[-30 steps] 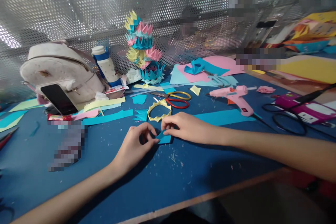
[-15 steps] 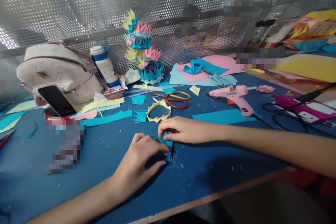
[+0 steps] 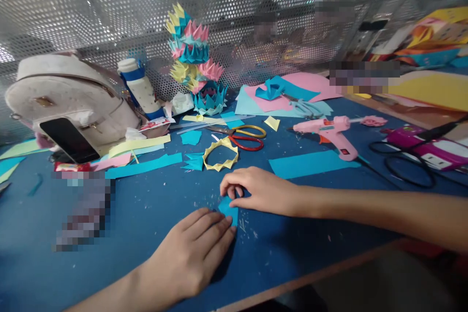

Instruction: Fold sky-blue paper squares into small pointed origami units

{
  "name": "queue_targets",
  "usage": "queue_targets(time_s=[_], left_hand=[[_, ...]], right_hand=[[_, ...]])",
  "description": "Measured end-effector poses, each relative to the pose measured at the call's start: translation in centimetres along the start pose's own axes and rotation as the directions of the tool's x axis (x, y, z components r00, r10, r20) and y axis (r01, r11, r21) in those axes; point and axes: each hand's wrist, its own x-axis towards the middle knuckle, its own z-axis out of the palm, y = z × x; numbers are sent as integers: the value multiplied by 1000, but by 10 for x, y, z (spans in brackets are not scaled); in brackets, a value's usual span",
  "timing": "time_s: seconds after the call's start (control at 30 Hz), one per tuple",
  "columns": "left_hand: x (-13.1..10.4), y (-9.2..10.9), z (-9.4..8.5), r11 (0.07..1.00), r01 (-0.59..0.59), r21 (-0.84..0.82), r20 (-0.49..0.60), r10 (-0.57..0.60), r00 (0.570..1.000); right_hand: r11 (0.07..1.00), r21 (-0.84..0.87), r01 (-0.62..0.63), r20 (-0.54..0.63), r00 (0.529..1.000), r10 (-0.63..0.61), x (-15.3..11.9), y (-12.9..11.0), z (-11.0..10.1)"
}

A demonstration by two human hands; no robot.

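On the blue table (image 3: 146,234) a small piece of folded blue paper (image 3: 228,210) lies between my two hands. The fingertips of my left hand (image 3: 193,248) press on its lower end, the fingers together. My right hand (image 3: 261,190) pinches its upper edge between thumb and curled fingers. Just beyond stand a yellow folded paper ring (image 3: 221,154) and a blue pointed paper piece (image 3: 193,161). Scissors (image 3: 248,137) with one yellow and one red handle lie behind the ring.
A pink glue gun (image 3: 329,131) and a blue strip (image 3: 314,163) lie right. A tall folded-paper stack (image 3: 197,58) stands behind, beside a bottle (image 3: 141,88). At left are a white backpack (image 3: 69,92), a phone (image 3: 69,140) and paper strips. A purple power strip (image 3: 427,148) sits far right.
My left hand has turned flatter, its thumb now out of sight, and its fingertips rest on the paper. The blue paper shows a broader face. The view has shifted slightly.
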Motion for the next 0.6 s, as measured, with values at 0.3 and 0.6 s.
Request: queue_targets(time_s=[0.3, 0.6], left_hand=[[0, -12, 4, 964, 249, -90, -26, -252, 967], [-3, -16, 0, 981, 169, -92, 22, -168, 986]], right_hand=[[928, -159, 338, -146, 921, -361, -17, 17, 11], [834, -321, 448, -79, 865, -495, -21, 19, 9]])
